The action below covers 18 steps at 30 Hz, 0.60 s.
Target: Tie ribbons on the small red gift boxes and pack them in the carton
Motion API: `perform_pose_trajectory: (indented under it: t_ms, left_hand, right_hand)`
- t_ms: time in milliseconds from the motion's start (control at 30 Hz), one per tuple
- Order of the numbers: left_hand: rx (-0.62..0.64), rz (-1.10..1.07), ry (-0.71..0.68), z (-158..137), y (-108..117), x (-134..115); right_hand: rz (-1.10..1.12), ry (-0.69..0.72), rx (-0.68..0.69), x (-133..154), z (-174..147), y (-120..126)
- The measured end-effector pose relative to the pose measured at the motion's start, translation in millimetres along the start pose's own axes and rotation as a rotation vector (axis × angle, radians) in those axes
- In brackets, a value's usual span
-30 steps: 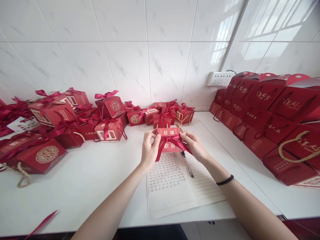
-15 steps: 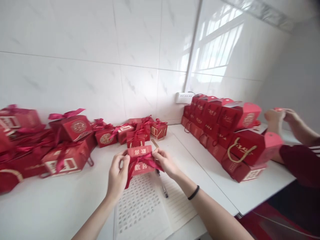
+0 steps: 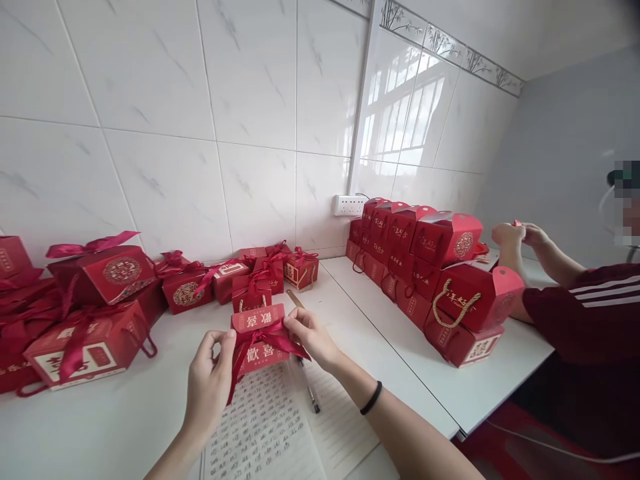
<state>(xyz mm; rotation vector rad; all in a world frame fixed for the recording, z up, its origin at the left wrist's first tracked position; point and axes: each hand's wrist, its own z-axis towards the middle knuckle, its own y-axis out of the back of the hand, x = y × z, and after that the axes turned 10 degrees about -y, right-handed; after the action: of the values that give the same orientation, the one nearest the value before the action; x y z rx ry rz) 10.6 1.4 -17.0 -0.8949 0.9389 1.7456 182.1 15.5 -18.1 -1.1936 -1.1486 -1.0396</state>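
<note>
A small red gift box (image 3: 260,357) with gold characters is in front of me, above an open notebook (image 3: 260,427). A dark red ribbon (image 3: 260,339) is tied in a bow across its top, its tails hanging to both sides. My left hand (image 3: 210,373) pinches the ribbon at the box's left edge, thumb uppermost. At the right edge, my right hand (image 3: 313,337) has its fingertips closed on the other side of the bow. How much of the box itself the fingers touch is partly hidden.
A pen (image 3: 310,387) lies on the notebook. Several ribboned red boxes (image 3: 187,290) crowd the left and back of the white table (image 3: 165,400). To the right stand stacked handled boxes (image 3: 455,293). Beyond them a co-worker's hands (image 3: 520,237) are raised. A power strip (image 3: 349,205) is against the wall.
The view has turned slightly, shifting the scene left and bringing more of the co-worker into sight. Both hands keep their hold at the bow's sides, with little other movement.
</note>
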Motion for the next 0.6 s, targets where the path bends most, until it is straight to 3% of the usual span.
perform_pose_trajectory:
  t_ms: [600]
  left_hand:
    - [-0.015, 0.0, -0.128, -1.0, -1.4, 4.2]
  right_hand:
    - [-0.025, 0.033, -0.043, -3.5, -0.5, 4.3]
